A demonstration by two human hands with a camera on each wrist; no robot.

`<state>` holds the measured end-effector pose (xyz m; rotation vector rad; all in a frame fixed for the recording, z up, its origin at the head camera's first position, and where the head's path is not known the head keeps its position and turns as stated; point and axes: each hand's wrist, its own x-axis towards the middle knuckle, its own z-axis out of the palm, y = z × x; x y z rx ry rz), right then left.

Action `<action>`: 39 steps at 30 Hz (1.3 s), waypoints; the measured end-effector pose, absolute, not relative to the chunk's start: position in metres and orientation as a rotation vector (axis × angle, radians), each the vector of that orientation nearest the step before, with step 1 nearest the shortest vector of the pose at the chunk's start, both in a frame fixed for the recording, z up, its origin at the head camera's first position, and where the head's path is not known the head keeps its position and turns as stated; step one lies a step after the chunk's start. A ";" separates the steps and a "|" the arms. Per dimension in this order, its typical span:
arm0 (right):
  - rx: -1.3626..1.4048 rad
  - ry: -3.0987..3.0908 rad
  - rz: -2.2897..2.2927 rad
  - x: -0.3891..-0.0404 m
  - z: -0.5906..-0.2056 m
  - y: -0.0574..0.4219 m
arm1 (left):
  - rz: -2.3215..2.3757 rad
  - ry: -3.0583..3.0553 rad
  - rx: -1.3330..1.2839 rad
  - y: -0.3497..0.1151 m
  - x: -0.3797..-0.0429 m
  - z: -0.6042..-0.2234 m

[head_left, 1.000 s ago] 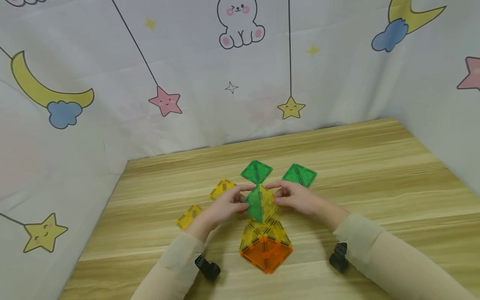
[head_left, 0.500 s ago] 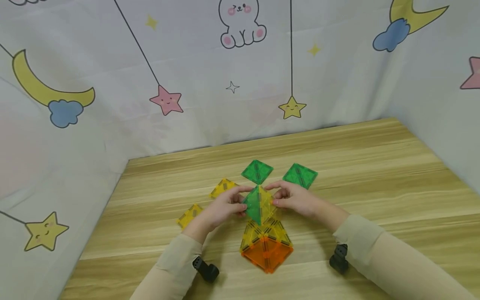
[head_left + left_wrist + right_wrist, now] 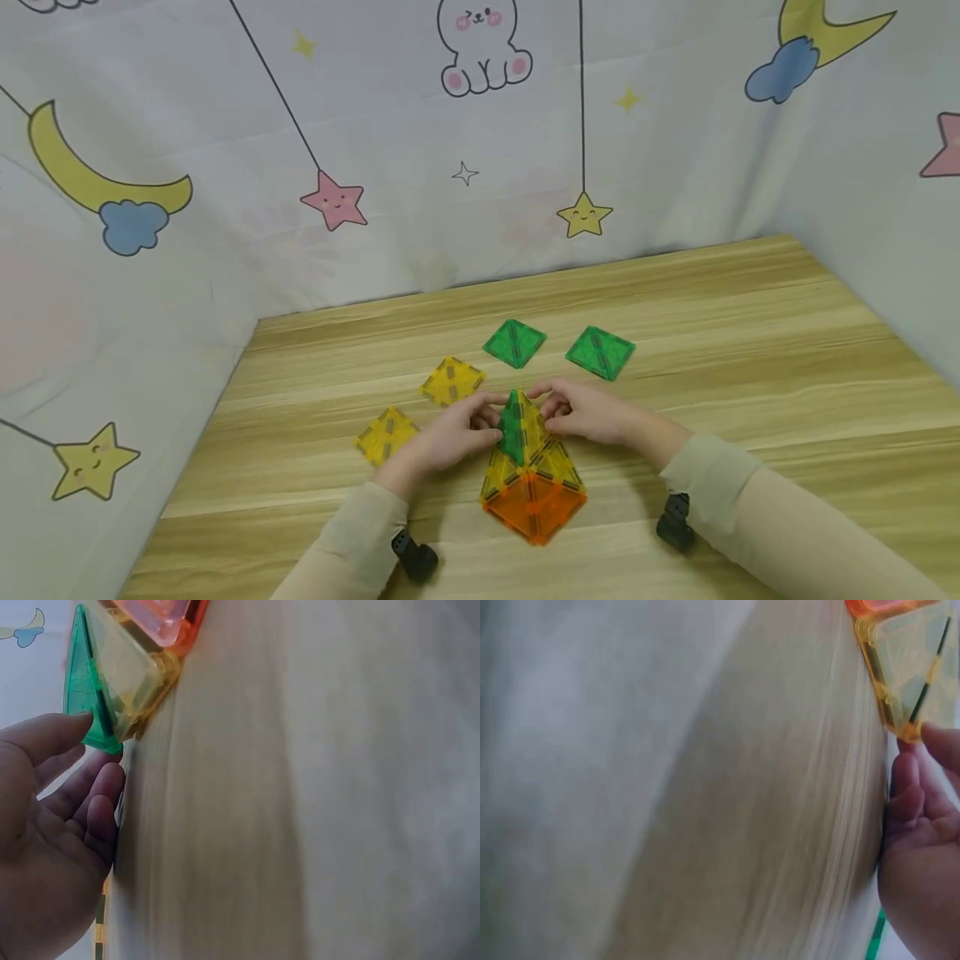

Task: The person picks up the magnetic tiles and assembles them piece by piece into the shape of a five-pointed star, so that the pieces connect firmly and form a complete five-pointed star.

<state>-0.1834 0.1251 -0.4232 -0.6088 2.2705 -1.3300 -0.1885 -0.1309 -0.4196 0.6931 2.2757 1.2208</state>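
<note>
A green triangular magnetic tile (image 3: 511, 432) and a yellow triangular magnetic tile (image 3: 532, 427) meet along an edge and lean up to a point. My left hand (image 3: 456, 432) pinches the green tile between thumb and fingers; the left wrist view shows the thumb on its face (image 3: 78, 701). On the other side, my right hand (image 3: 592, 413) pinches the yellow tile near its corner, with the thumb against it in the right wrist view. Directly below, their lower edges meet a low tile structure with yellow upper tiles (image 3: 558, 467) and orange tiles (image 3: 513, 505) at the front. Its far side is hidden.
Two flat green diamond-shaped tile pairs (image 3: 514, 343) (image 3: 600, 352) lie behind the hands on the wooden table (image 3: 750, 333). Two yellow diamond-shaped pairs (image 3: 452, 380) (image 3: 386, 437) lie to the left, the nearer one close to the left forearm. A printed curtain (image 3: 420, 242) borders the table.
Both hands have lowered the joined green and yellow tiles toward me, onto the yellow and orange structure. The tiles now stand narrower and more upright. The flat tiles have not moved.
</note>
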 end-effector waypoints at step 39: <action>-0.623 2.329 -1.341 -0.188 -0.418 0.125 | 0.666 2.885 0.440 -0.176 -0.212 -0.418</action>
